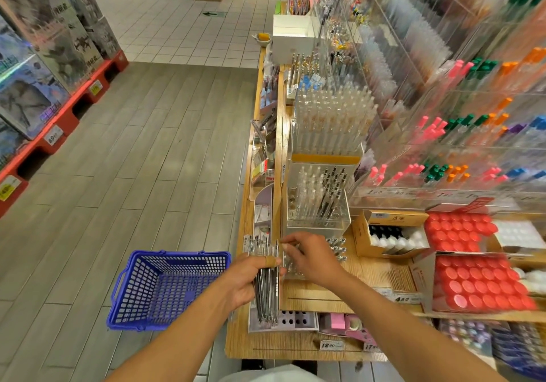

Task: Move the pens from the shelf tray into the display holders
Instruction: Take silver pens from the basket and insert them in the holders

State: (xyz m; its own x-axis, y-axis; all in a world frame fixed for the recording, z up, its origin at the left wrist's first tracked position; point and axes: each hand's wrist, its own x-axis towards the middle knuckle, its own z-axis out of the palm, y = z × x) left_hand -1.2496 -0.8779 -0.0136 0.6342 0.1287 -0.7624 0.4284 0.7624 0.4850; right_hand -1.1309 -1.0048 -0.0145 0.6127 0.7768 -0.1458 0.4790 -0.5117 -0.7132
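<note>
My left hand [246,278] grips a bundle of clear-barrelled pens [266,281], held upright beside the wooden shelf's front edge. My right hand [310,259] hovers just right of the bundle, its thumb and forefinger pinching the top of one pen near the bundle's tips. Under the right hand sits a low clear display holder [291,266] with rows of holes, partly hidden by the hand; silver pen tips [336,248] stick up at its right side. A taller clear holder [319,204] behind it carries clear and dark pens.
A blue shopping basket [165,287] stands on the floor at my left. On the shelf are a brown box of bottles [387,234], red-capped jars [466,251] and acrylic racks of coloured pens [461,133]. Red pallets with boxed goods [44,86] line the aisle's far side.
</note>
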